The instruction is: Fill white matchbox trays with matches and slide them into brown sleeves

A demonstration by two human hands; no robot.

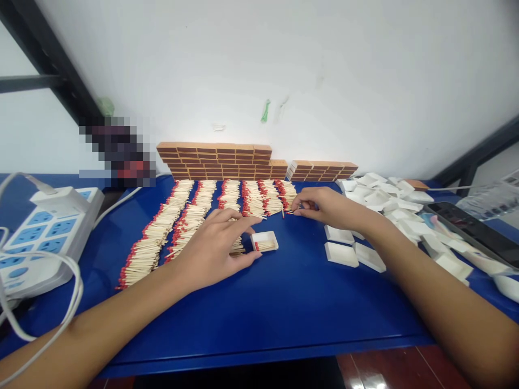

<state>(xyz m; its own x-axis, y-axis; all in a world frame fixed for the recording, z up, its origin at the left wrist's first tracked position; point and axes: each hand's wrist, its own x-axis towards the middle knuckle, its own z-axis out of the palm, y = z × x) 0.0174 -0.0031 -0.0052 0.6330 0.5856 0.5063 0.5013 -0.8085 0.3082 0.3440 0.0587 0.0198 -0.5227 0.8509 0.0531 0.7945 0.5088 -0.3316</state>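
Blue table (284, 319), left hand (221, 237) half-open beside white tray (265, 237), right hand (318, 204) nearly closed at matches (288, 190), its hold unclear

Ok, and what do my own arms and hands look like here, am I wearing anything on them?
Your left hand and right hand are both ungloved, with no rings or watch that I can see. The left forearm and right forearm are bare, with no sleeves in view. I see no markings on them.
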